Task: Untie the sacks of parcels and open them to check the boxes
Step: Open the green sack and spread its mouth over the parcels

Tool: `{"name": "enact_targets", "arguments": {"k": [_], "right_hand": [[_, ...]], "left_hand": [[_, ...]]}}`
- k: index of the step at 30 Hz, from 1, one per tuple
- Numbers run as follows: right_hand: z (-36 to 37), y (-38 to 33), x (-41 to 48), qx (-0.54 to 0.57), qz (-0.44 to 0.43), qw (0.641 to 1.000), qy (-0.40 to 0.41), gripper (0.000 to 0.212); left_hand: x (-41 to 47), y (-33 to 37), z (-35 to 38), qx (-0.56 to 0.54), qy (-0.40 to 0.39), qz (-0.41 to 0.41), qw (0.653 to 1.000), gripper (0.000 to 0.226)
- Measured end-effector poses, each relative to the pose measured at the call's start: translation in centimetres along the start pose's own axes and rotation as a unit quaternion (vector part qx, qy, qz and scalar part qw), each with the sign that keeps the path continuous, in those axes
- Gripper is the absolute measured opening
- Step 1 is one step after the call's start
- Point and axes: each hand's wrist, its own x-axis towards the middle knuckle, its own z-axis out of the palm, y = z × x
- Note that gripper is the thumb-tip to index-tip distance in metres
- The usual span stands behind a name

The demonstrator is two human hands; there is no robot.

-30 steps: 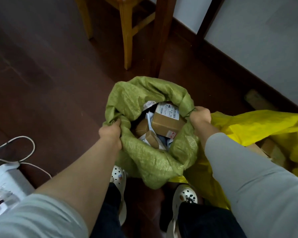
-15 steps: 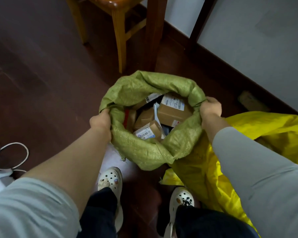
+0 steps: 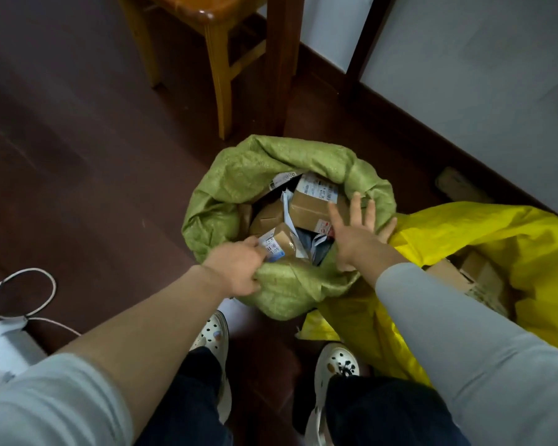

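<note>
While the right hand spreads wide over cardboard boxes in the woven sack, the left hand curls, hold unclear.

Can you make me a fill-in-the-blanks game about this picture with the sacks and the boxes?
1. The open sack full of boxes is ____ in colour.
2. The second sack, next to the right hand, is ____ in colour.
3. The chair behind the open sack is made of ____.
4. The right hand has its fingers spread wide, so it holds ____.

Missing words: green; yellow; wood; nothing.
</note>
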Motion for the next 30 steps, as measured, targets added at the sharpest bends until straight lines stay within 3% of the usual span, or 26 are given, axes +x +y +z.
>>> {"name": "enact_targets", "arguments": {"k": [2, 3, 4, 5, 6, 7, 8, 9, 10, 12, 15, 17, 21, 23, 26, 28, 30], "right_hand": [[-0.1, 0.6, 0.0, -0.059, 0.037, 0.998, 0.0, 0.111], [-0.4, 0.5, 0.1, -0.084, 0.035, 0.996, 0.009, 0.103], [-0.8, 0.2, 0.3, -0.089, 0.022, 0.995, 0.036, 0.09], [-1.3, -0.1, 0.6, -0.074, 0.006, 0.994, 0.084, 0.078], [-2.0, -0.4, 1.0, -0.049, -0.012, 0.988, 0.147, 0.066], [-2.6, -0.7, 1.5, -0.031, -0.033, 0.977, 0.211, 0.057], [-3.0, -1.0, 2.2, -0.033, -0.055, 0.964, 0.258, 0.05], [-3.4, -1.2, 2.9, -0.045, -0.072, 0.957, 0.278, 0.045], [-3.7, -1.4, 3.8, -0.06, -0.081, 0.957, 0.273, 0.043], [-4.4, -1.2, 6.0, -0.073, -0.049, 0.976, 0.2, 0.052], [-5.5, 0.3, 8.6, -0.019, 0.052, 0.996, 0.075, 0.091], [-6.0, 1.6, 9.3, 0.026, 0.068, 0.996, 0.055, 0.104], [-5.5, 2.5, 6.9, -0.035, -0.021, 0.987, 0.153, 0.069], [-4.4, 2.0, 5.0, -0.061, -0.053, 0.988, 0.13, 0.059], [-2.9, 1.7, 2.0, -0.135, -0.037, 0.99, 0.02, 0.039], [-2.3, 1.9, 0.3, -0.169, -0.019, 0.985, -0.001, 0.029], [-2.1, 2.0, -1.6, -0.145, -0.027, 0.989, 0.031, 0.034]], "left_hand": [[-0.1, -1.1, 0.1, -0.047, -0.07, -0.049, 0.995, 0.059], [-0.1, -1.3, 0.0, -0.143, -0.085, -0.077, 0.983, 0.065], [0.0, -1.1, -0.6, -0.255, -0.067, -0.101, 0.959, 0.07], [0.5, -1.0, -1.1, -0.326, 0.004, -0.121, 0.938, 0.07], [1.0, -1.0, -1.8, -0.323, 0.099, -0.126, 0.933, 0.063], [1.8, -1.3, -2.3, -0.251, 0.179, -0.119, 0.944, 0.053], [2.6, -1.9, -2.6, -0.164, 0.2, -0.099, 0.961, 0.043], [3.4, -2.6, -2.7, -0.07, 0.152, -0.089, 0.982, 0.045], [4.0, -3.2, -2.6, 0.011, 0.067, -0.095, 0.993, 0.065], [5.3, -4.3, -2.3, 0.128, -0.066, -0.15, 0.978, 0.106], [6.5, -5.6, -3.1, 0.155, -0.064, -0.228, 0.959, 0.108], [7.3, -6.0, -4.4, 0.143, -0.022, -0.258, 0.955, 0.1], [8.1, -3.9, -4.9, 0.021, 0.094, -0.207, 0.974, 0.084], [7.4, -1.5, -4.4, -0.054, 0.055, -0.129, 0.989, 0.089], [5.5, 1.8, -3.0, -0.067, -0.086, -0.067, 0.992, 0.126], [4.4, 2.7, -2.2, -0.036, -0.105, -0.063, 0.992, 0.134], [3.0, 3.4, -2.4, -0.047, -0.087, -0.063, 0.993, 0.131]]}}
